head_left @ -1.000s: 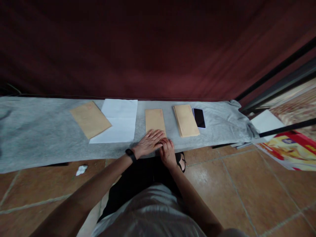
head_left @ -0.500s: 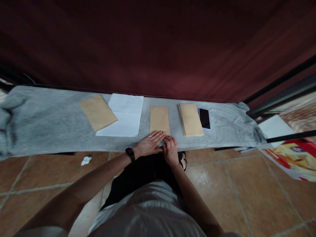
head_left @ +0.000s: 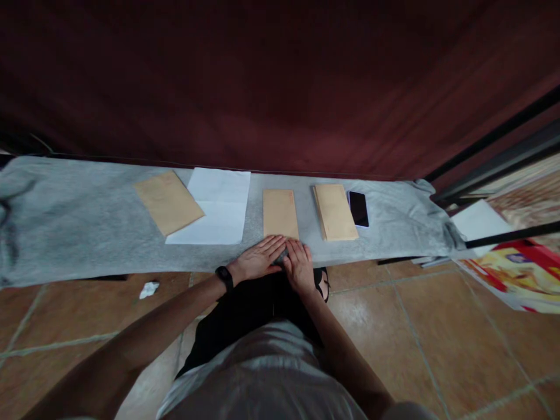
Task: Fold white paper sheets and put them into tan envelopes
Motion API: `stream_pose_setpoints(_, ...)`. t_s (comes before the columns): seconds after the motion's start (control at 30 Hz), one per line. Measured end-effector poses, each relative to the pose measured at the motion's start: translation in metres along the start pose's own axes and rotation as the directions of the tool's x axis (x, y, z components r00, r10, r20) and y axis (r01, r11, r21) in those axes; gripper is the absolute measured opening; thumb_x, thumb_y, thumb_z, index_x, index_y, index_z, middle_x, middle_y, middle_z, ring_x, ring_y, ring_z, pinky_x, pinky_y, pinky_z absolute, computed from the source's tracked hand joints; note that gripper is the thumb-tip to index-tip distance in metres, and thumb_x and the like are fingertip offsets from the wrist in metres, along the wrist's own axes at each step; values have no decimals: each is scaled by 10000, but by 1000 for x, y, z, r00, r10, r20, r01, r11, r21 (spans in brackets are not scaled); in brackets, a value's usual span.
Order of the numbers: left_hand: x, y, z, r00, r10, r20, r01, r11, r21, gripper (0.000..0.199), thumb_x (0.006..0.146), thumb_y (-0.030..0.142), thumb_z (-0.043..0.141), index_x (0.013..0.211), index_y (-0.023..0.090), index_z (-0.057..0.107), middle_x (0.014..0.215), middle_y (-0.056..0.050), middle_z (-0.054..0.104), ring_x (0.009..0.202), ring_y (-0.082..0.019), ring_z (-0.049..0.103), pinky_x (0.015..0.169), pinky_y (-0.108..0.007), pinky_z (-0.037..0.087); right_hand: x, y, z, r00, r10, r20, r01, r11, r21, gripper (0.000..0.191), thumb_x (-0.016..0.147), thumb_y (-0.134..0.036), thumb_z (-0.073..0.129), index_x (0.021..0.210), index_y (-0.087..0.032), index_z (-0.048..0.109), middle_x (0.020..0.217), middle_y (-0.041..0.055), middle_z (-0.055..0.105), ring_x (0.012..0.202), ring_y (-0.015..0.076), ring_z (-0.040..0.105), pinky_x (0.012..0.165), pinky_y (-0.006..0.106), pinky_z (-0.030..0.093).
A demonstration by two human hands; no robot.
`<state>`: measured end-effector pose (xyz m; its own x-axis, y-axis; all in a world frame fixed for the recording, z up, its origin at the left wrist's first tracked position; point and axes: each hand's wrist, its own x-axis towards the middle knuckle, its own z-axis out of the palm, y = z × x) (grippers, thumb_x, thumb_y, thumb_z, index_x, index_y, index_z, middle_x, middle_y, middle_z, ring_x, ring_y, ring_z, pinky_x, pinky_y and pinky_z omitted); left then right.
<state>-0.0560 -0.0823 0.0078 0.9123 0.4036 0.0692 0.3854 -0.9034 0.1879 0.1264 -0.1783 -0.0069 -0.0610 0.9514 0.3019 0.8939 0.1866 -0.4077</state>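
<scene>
A brown paper envelope (head_left: pixel 280 213) lies upright in front of me on the grey cloth, with small red print near its top right corner. Across its near left end rests my left hand (head_left: pixel 259 257), fingers stretched out flat. My right hand (head_left: pixel 299 265) lies palm down on the same near end, its fingers extended side by side. The two hands almost meet, and they cover the envelope's near edge. To the right is a stack of brown envelopes (head_left: pixel 336 213). On the left a single brown envelope (head_left: pixel 168 201) lies askew, overlapping a creased white sheet of paper (head_left: pixel 219 204).
A phone (head_left: pixel 359 209) lies right of the stack. The narrow, cloth-covered table (head_left: pixel 87 221) backs onto a dark red curtain (head_left: pixel 262 87). A red and yellow box (head_left: pixel 520 271) stands at the far right. Crumpled white tissue (head_left: pixel 149 290) is on the tiled floor.
My right hand's fingers were bent at the envelope's near edge and now lie flatter upon it. The left hand stays flat on the envelope. The view has shifted slightly.
</scene>
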Motion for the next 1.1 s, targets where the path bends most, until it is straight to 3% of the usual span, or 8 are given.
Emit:
stream_pose_setpoints(0.2, -4, -4, 9, 998, 6, -56, -5, 1000, 29, 699, 996, 490, 480, 1554, 108, 300, 1624, -165, 309, 1530, -249, 226, 1263, -423, 198, 2, 0, -3, 999, 52, 13, -50, 996, -79, 494, 1069, -334, 335, 1534, -180, 396, 1553, 99, 465, 1476, 237, 355, 1256, 509, 142)
stream_pose_setpoints(0.53, -18, -6, 4, 992, -1, -123, 12, 996, 89, 606, 1016, 411, 456, 1536, 119, 351, 1607, -151, 357, 1512, -248, 280, 1253, -421, 252, 12, -6, -14, 988, 154, -14, -155, 985, -80, 481, 1065, -340, 364, 1488, -138, 472, 1531, 120, 487, 1467, 264, 380, 1255, 523, 178)
stream_pose_setpoints(0.77, -19, -9, 14, 990, -32, -138, 42, 997, 72, 657, 993, 444, 485, 1523, 72, 368, 1573, -184, 402, 1502, -250, 307, 1256, -417, 247, 28, -27, 0, 996, 3, 94, -1, 1000, -21, 533, 1070, -383, 335, 1525, -115, 405, 1560, 111, 448, 1477, 208, 366, 1254, 427, 246)
stream_pose_setpoints(1.1, -19, -9, 6, 986, 20, -167, -9, 997, 71, 590, 1023, 429, 433, 1525, 125, 375, 1589, -146, 393, 1496, -241, 324, 1239, -422, 286, 17, 0, -9, 996, 68, 53, -62, 994, -95, 526, 1063, -391, 374, 1526, -143, 407, 1579, 105, 414, 1481, 233, 359, 1247, 463, 239)
